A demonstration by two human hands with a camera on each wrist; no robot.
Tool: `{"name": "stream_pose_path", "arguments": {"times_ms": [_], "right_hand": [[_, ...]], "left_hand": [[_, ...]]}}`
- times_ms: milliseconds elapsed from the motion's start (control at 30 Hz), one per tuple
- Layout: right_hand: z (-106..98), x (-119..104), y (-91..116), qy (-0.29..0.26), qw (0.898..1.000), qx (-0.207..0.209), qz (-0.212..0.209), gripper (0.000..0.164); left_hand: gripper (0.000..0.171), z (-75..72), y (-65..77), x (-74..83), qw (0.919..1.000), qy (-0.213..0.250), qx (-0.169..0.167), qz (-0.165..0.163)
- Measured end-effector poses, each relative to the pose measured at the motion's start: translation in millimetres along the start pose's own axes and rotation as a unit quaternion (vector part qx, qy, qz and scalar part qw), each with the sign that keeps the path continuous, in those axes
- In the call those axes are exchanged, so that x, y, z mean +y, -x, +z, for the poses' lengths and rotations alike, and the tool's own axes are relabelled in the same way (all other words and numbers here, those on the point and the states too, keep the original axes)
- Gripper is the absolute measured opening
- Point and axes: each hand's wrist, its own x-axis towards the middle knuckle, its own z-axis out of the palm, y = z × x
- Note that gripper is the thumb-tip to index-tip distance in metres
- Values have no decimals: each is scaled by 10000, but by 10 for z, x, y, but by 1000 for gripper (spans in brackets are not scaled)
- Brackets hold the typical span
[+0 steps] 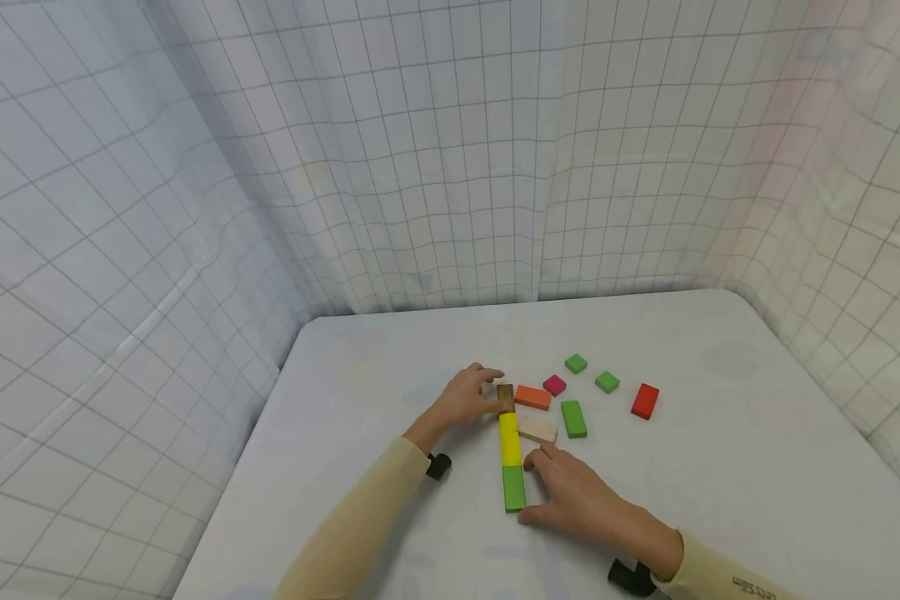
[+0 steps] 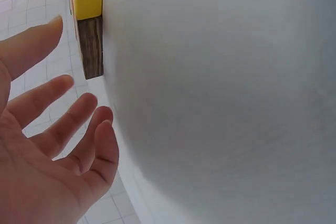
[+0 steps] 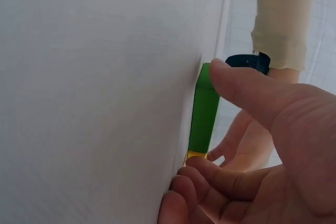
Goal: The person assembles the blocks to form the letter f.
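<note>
A dark brown wood-grain block point(image 1: 506, 394), a yellow block point(image 1: 510, 440) and a green block point(image 1: 513, 490) lie end to end in one straight row. My left hand point(image 1: 463, 397) is at the far end, thumb and fingers spread around the brown block; the left wrist view shows a gap between them and it. Beside the near end is my right hand point(image 1: 579, 493). Its thumb lies by the green block's near corner, and its bent fingers are close to the green-yellow joint. Whether they touch the blocks is unclear.
Right of the row lie a cream block point(image 1: 537, 429), an orange block point(image 1: 532, 397), a magenta piece point(image 1: 554, 384), a longer green block point(image 1: 573, 419), two small green pieces point(image 1: 576, 363) and a red block point(image 1: 645, 401). Gridded white curtains point(image 1: 435, 167) surround the white table point(image 1: 360, 375).
</note>
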Motion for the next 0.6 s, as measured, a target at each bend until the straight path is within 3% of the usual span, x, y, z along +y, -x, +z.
{"name": "stream_pose_path", "arguments": {"times_ms": [200,433,600], "right_hand": [[3,2,0,-20,10000,-13,-1,65],[0,10,14,-71,10000,-32,-56,64],[3,24,18,-37,10000,-33,-52,64]], "left_hand": [[48,-29,-56,129,9986,229,206,439],[40,-26,-169,295,9972,-109,-179,712],[36,-6,-267,416,9952,-409,-516,725]]}}
